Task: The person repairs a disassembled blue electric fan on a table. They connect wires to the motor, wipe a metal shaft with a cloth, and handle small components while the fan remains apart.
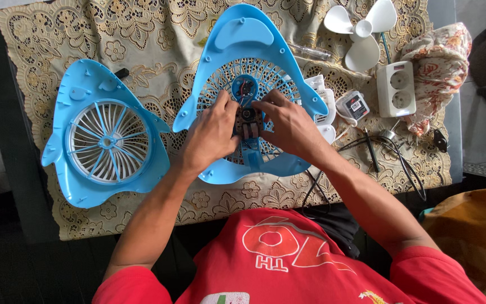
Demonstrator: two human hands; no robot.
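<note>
- Front grille shell [105, 141], blue, shark-shaped, white vanes: lies flat on the lace cloth [158, 34], well left of the rear shell, untouched
- Left hand [212, 135]: fingers curled narrow, tips pinching the left edge of the small dark part [248, 128] at the centre of the rear shell
- Rear shell [251, 84], blue, open mesh, round motor mount above the hands: lies middle of the cloth; both hands rest on it
- Right hand [288, 126]: fingers bent close, thumb and forefinger on the right edge of the same dark part
- Risk, judged: thin wires at the mount could tear if the part is pulled hard; a slip could crack the mesh
- White fan blade [361, 31], wall socket block [396, 88], black cables [400, 160]: right of the rear shell; cables could snag a forearm
</note>
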